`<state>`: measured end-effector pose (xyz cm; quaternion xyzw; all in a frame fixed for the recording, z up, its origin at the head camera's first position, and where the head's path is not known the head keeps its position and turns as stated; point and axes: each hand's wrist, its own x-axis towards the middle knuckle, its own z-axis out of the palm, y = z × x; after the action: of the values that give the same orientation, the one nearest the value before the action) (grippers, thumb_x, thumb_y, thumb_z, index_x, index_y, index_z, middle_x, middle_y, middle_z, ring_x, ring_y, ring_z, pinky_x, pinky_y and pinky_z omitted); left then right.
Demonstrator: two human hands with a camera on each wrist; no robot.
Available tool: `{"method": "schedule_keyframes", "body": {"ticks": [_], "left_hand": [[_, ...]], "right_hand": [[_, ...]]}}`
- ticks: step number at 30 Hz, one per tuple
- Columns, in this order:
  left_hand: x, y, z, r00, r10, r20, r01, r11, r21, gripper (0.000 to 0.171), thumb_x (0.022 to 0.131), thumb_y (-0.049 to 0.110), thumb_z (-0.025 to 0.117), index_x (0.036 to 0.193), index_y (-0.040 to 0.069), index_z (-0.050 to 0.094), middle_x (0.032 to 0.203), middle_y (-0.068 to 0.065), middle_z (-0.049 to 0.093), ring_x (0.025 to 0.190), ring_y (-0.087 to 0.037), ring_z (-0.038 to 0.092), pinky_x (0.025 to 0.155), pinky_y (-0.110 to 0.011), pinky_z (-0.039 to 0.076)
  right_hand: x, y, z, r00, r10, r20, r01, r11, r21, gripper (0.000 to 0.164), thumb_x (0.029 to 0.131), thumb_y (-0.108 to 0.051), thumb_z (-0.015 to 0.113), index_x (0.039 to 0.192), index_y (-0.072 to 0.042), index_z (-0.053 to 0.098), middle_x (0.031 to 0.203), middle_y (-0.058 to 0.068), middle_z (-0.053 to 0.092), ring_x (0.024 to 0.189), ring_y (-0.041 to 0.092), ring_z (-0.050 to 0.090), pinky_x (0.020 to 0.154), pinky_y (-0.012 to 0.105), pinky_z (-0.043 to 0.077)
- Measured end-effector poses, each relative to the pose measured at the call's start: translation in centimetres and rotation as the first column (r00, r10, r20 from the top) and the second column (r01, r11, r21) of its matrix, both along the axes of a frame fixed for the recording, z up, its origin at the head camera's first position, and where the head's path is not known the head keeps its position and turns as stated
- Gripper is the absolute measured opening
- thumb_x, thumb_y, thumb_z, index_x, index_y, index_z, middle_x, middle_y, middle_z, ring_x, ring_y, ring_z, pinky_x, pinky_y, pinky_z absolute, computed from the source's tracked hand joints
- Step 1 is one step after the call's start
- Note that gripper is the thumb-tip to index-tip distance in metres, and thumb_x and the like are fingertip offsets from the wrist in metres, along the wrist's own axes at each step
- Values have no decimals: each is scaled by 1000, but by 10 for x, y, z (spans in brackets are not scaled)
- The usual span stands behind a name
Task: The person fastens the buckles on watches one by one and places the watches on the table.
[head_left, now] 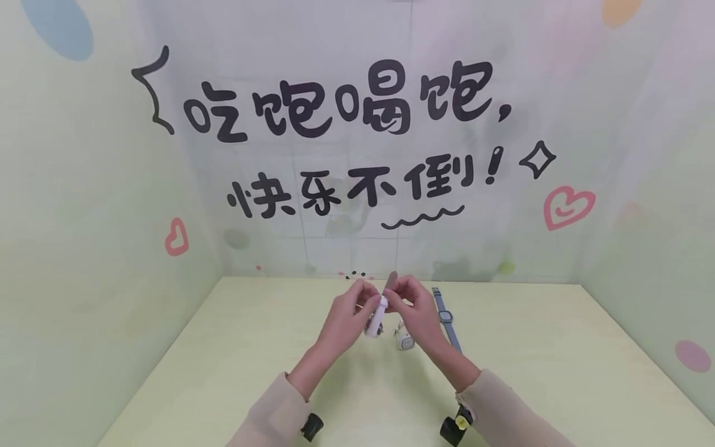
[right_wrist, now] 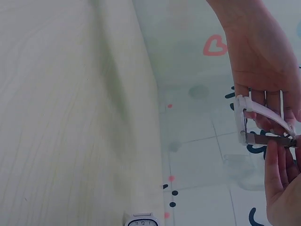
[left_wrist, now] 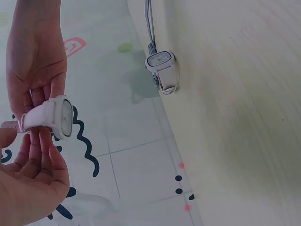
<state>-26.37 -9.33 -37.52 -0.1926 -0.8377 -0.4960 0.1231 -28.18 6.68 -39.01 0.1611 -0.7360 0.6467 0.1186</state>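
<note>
My left hand (head_left: 343, 316) and right hand (head_left: 416, 310) meet above the table's far part, both pinching the strap of a white wristwatch (left_wrist: 55, 117). Its white strap (head_left: 377, 320) hangs toward me, while a brownish strap end (head_left: 391, 280) sticks up between the hands. In the right wrist view, the strap (right_wrist: 269, 113) bends in a loop, its ends meeting at the fingers, which partly hide the join. The oval dial shows side-on in the left wrist view. Below the hands, a second white wristwatch (head_left: 405, 339) stands on the table, its strap looped.
A blue-grey wristwatch (head_left: 445, 316) lies stretched out on the table to the right, partly behind my right wrist. The pale wooden tabletop (head_left: 223, 372) ends at a printed backdrop (head_left: 357, 248) with black lettering, and similar panels rise on both sides.
</note>
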Motion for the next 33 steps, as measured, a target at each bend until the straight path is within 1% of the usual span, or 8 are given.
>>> {"method": "schedule_keyframes", "body": {"ticks": [5, 9, 14, 17, 21, 24, 27, 33], "left_hand": [[2, 1, 0, 1000, -13, -26, 12, 999, -39, 30, 92, 16, 71, 114, 7, 53, 98, -7, 73, 89, -16, 67, 77, -22, 56], [2, 0, -2, 1000, 16, -1, -16, 999, -32, 22, 92, 10, 70, 109, 7, 57, 97, -7, 71, 85, -14, 65, 74, -20, 55], [0, -3, -3, 999, 31, 31, -30, 1000, -7, 15, 93, 14, 69, 106, 9, 63, 98, -7, 72, 86, -14, 67, 77, -23, 57], [-2, -3, -2, 998, 27, 65, -29, 999, 35, 16, 93, 17, 69, 107, 8, 66, 100, -8, 73, 88, -16, 69, 79, -26, 59], [-3, -3, 0, 994, 18, 106, -30, 993, 113, 19, 93, 18, 71, 108, 8, 68, 100, -8, 73, 89, -16, 69, 80, -26, 59], [-4, -4, 0, 994, 4, 110, -22, 986, 164, 18, 92, 16, 71, 108, 7, 69, 102, -9, 73, 91, -17, 69, 83, -25, 59], [-6, -5, -1, 995, -19, 101, -2, 978, 209, 18, 91, 12, 72, 108, 6, 69, 104, -11, 74, 95, -20, 70, 85, -26, 59], [-6, -6, 0, 995, -33, 97, 8, 968, 252, 17, 90, 8, 72, 107, 4, 69, 107, -13, 73, 99, -22, 71, 87, -25, 59]], "right_hand": [[-1, -3, -2, 1000, -19, 10, 20, 1000, -21, 13, 97, -9, 64, 103, 1, 57, 96, 17, 62, 80, 10, 62, 70, 21, 60], [0, -2, -1, 1000, 5, 3, -5, 999, -35, 15, 96, -9, 65, 103, 1, 57, 106, 20, 67, 85, 10, 63, 71, 21, 58], [0, 3, 0, 998, 29, -52, -32, 998, -54, 15, 96, -7, 65, 106, 0, 56, 109, 24, 70, 90, 8, 65, 76, 20, 53], [-1, 7, 1, 996, 35, -78, -40, 997, -59, 16, 96, -7, 65, 108, 0, 57, 107, 23, 70, 90, 8, 65, 77, 20, 52], [-2, 9, 2, 995, 29, -90, -34, 998, -48, 17, 95, -10, 66, 108, -2, 59, 102, 13, 70, 89, 9, 65, 78, 20, 53], [-1, 9, 3, 994, 36, -103, -41, 998, -47, 17, 95, -10, 67, 107, 0, 60, 98, 5, 68, 89, 9, 65, 79, 19, 54], [-2, 9, 3, 991, 49, -128, -55, 997, -47, 16, 94, -8, 67, 106, 2, 62, 97, 1, 66, 89, 7, 65, 81, 18, 56], [-1, 10, 6, 982, 67, -176, -72, 997, -25, 14, 93, -6, 69, 102, 3, 66, 98, 13, 69, 89, 5, 66, 81, 18, 57]]}}
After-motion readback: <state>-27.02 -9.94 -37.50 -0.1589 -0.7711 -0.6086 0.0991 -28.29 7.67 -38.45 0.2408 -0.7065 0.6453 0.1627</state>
